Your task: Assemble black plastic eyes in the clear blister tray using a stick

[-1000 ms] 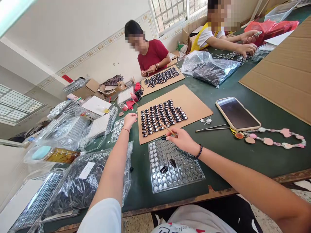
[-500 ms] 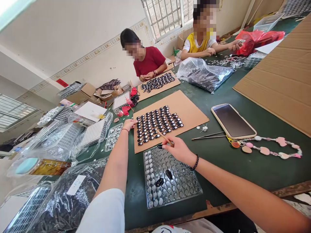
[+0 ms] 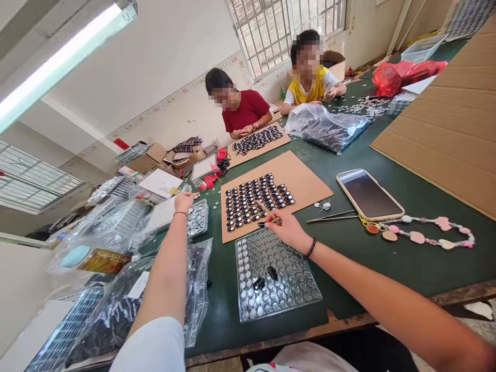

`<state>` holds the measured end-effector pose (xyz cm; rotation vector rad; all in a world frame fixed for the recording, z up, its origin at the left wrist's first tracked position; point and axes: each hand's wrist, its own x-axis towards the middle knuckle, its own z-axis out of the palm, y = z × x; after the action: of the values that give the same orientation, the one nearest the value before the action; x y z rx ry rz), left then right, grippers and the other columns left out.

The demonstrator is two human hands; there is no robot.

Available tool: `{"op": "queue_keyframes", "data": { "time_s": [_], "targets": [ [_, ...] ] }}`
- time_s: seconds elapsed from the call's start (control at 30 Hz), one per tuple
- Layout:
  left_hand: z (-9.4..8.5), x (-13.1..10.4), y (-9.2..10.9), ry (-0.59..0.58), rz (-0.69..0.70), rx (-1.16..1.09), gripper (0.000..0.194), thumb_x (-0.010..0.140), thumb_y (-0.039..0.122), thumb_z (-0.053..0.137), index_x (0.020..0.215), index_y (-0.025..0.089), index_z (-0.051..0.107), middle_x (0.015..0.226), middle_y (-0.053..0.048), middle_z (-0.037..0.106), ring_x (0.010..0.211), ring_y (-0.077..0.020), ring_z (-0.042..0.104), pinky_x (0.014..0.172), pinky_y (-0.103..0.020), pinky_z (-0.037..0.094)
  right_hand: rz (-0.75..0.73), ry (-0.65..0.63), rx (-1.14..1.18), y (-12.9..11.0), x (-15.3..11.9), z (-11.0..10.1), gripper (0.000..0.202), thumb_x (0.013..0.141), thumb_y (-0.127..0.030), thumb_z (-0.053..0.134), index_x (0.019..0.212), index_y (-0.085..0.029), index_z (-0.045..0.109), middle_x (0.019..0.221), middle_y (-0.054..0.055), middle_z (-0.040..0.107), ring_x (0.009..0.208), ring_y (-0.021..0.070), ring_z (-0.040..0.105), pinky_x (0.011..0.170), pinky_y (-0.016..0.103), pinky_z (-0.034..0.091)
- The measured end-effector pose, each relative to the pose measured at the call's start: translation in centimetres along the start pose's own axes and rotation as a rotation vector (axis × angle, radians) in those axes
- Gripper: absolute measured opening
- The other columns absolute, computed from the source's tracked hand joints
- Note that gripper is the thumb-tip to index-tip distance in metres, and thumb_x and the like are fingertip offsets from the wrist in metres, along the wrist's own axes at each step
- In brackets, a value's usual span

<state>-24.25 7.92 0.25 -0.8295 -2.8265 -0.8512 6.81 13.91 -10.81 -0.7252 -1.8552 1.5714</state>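
Note:
In my right hand [image 3: 289,229] is a thin wooden stick [image 3: 264,207], its tip over the rows of black pieces with white ovals [image 3: 251,201] on a cardboard sheet [image 3: 306,178]. Something small and dark shows at that hand's fingertips; I cannot tell what it is. Below lies a clear tray with round wells [image 3: 294,289], pale discs [image 3: 244,268] along its left side and two black pieces [image 3: 273,273] on it. My left hand [image 3: 184,202] is beside a tub of small whitish pieces [image 3: 197,218], fingers together by a small brownish round thing [image 3: 196,195].
A phone [image 3: 370,194] with a bead strap [image 3: 416,237] and tweezers [image 3: 331,216] lie at right. Plastic bags [image 3: 197,289] and a jar [image 3: 103,261] crowd the left. Two people sit opposite, near another piece-covered cardboard [image 3: 284,138] and a bag of dark pieces [image 3: 329,126].
My left hand has moved left, off the cardboard's edge to beside the tub. My right hand still holds the stick over the rows. The camera view has shifted.

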Motion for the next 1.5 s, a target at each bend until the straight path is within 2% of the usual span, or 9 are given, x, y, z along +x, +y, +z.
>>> {"op": "queue_keyframes", "data": {
  "time_s": [0.1,0.2,0.37,0.47,0.63,0.87,1.07,1.33,1.5],
  "targets": [
    [-2.3,-1.6,-1.0,0.168,0.062,0.010,0.021,0.078,0.022,0.051,0.094,0.010,0.055,0.096,-0.008,0.058,0.085,-0.0159,0.053,0.078,-0.029,0.039,-0.017,0.090,-0.026,0.8,0.9,-0.9,0.007,0.069,-0.025,0.053,0.072,-0.018,0.054,0.070,-0.001,0.057,0.064,0.0133,0.050,0.060,0.025,0.038],
    [-1.2,-7.3,-1.1,0.201,0.290,-0.123,0.023,0.080,0.029,0.046,0.095,0.014,0.056,0.093,-0.005,0.060,0.077,-0.0143,0.054,0.073,-0.026,0.041,-0.050,0.185,-0.070,1.6,2.2,-1.9,0.009,0.068,-0.024,0.054,0.073,-0.017,0.057,0.070,-0.001,0.057,0.065,0.0133,0.050,0.062,0.025,0.039],
    [4.7,-20.5,-0.6,-0.212,0.578,-0.204,0.021,0.081,0.033,0.047,0.091,0.018,0.058,0.087,-0.003,0.061,0.077,-0.0148,0.055,0.072,-0.028,0.043,-0.097,0.295,-0.224,2.1,5.9,-4.6,0.012,0.069,-0.019,0.054,0.078,-0.014,0.060,0.074,0.000,0.060,0.069,0.0124,0.051,0.067,0.024,0.039],
    [6.2,-24.6,-0.7,-0.389,0.739,-0.140,0.019,0.082,0.029,0.046,0.093,0.020,0.058,0.092,-0.003,0.058,0.082,-0.0154,0.054,0.077,-0.029,0.042,-0.083,0.261,-0.459,2.6,8.9,-7.0,0.013,0.071,-0.018,0.054,0.081,-0.013,0.061,0.079,0.001,0.061,0.072,0.0117,0.051,0.066,0.021,0.038],
    [5.6,-25.1,-0.7,-0.489,0.780,-0.007,0.024,0.081,0.038,0.047,0.096,0.021,0.056,0.089,-0.003,0.054,0.081,-0.0168,0.054,0.073,-0.030,0.042,-0.004,0.222,-0.670,4.1,12.4,-8.9,0.013,0.073,-0.015,0.055,0.083,-0.012,0.062,0.079,0.003,0.062,0.070,0.0115,0.051,0.062,0.021,0.037],
    [5.4,-25.6,-0.7,-0.605,0.792,0.127,0.026,0.080,0.042,0.047,0.093,0.021,0.055,0.082,-0.002,0.057,0.075,-0.0165,0.054,0.065,-0.028,0.038,0.009,0.165,-0.762,5.9,15.7,-8.1,0.013,0.076,-0.016,0.052,0.083,-0.014,0.063,0.080,0.004,0.064,0.070,0.0128,0.053,0.062,0.021,0.038],
    [5.2,-25.2,-0.2,-0.700,0.743,0.085,0.023,0.079,0.038,0.050,0.094,0.022,0.055,0.075,0.000,0.057,0.072,-0.0162,0.053,0.064,-0.028,0.037,0.039,0.147,-0.840,6.8,16.1,-7.4,0.026,0.084,-0.029,0.043,0.092,-0.016,0.064,0.092,0.009,0.063,0.080,0.0180,0.054,0.068,0.024,0.038],
    [5.5,-25.5,-0.1,-0.746,0.685,-0.039,0.019,0.076,0.029,0.053,0.094,0.024,0.056,0.075,0.002,0.057,0.072,-0.0154,0.053,0.063,-0.027,0.038,-0.055,0.173,-0.895,5.3,14.8,-6.9,0.025,0.085,-0.031,0.043,0.087,-0.017,0.063,0.093,0.009,0.060,0.079,0.0181,0.054,0.068,0.025,0.038],
    [5.7,-25.6,-0.3,-0.773,0.621,-0.155,0.021,0.071,0.029,0.058,0.090,0.022,0.060,0.074,0.000,0.058,0.070,-0.0151,0.052,0.064,-0.028,0.040,-0.180,0.241,-0.868,1.3,12.9,-5.9,0.034,0.092,-0.035,0.028,0.093,-0.017,0.057,0.097,0.007,0.057,0.085,0.0158,0.052,0.072,0.023,0.036]
  ]
}}
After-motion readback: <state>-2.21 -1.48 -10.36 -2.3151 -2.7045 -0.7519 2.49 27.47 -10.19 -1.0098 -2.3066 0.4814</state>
